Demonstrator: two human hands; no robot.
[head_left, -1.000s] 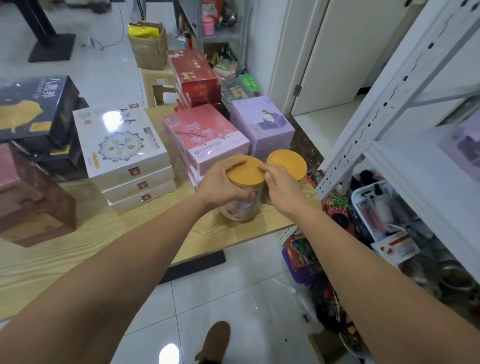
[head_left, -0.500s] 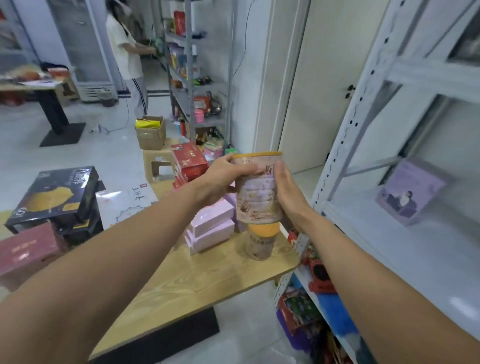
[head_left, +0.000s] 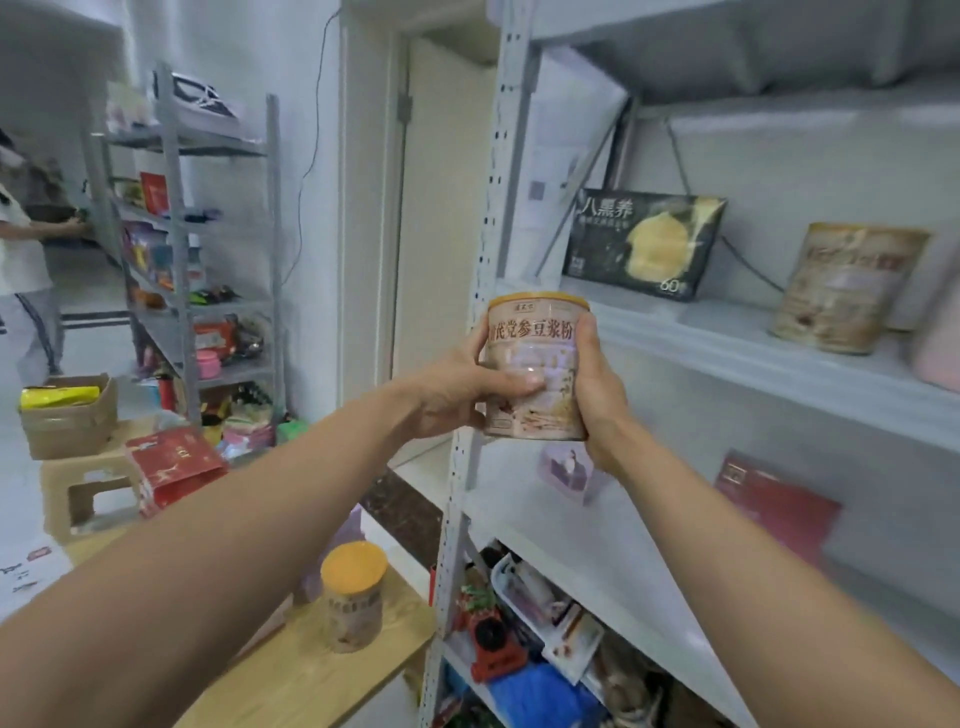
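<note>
Both hands (head_left: 457, 392) (head_left: 597, 395) grip the can (head_left: 535, 364) upright before the shelf's front edge (head_left: 727, 343).

The bench (head_left: 291, 691) at 7 o'clock carries a yellow-lidded can (head_left: 353, 597), and the shelf (head_left: 727, 340) at 2 o'clock bears a black box (head_left: 643, 244) and a tan can (head_left: 849, 288).

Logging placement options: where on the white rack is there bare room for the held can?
Room for the held can lies between the black box and the shelved can, and one tier down between the purple box and the red box. Clutter crams the bottom tier.
</note>
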